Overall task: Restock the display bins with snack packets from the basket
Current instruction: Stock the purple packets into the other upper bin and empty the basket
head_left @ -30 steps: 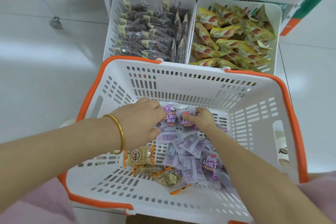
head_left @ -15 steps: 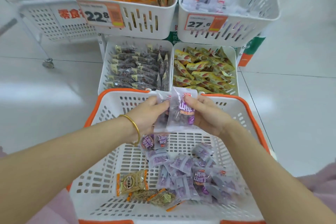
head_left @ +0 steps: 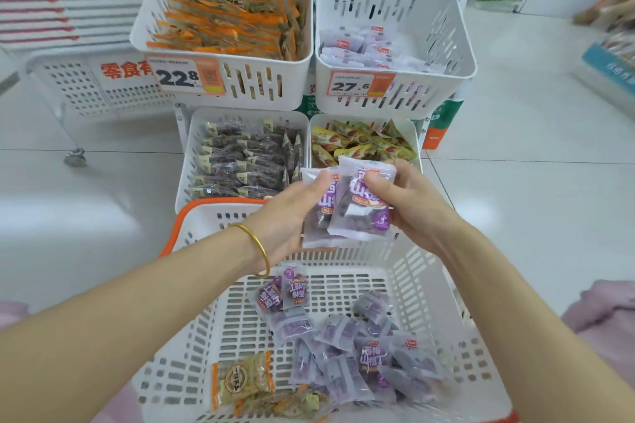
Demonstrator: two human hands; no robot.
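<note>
The left hand [head_left: 288, 220] grips one purple snack packet [head_left: 316, 227], its thumb curled over the upper edge. The right hand [head_left: 412, 213] pinches a second purple packet [head_left: 360, 216] that overlaps the first. Below both hands, loose purple packets [head_left: 343, 347] lie in the white basket [head_left: 206, 227]. Beyond the hands stands a display bin [head_left: 433, 21] partly filled with matching packets.

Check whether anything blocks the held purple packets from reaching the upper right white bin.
Nothing visible does. The left hand and right hand pinch the translucent purple snack packets above the orange-rimmed white plastic basket; the slotted white plastic bin holding matching packets is open-topped, with only air between.
</note>
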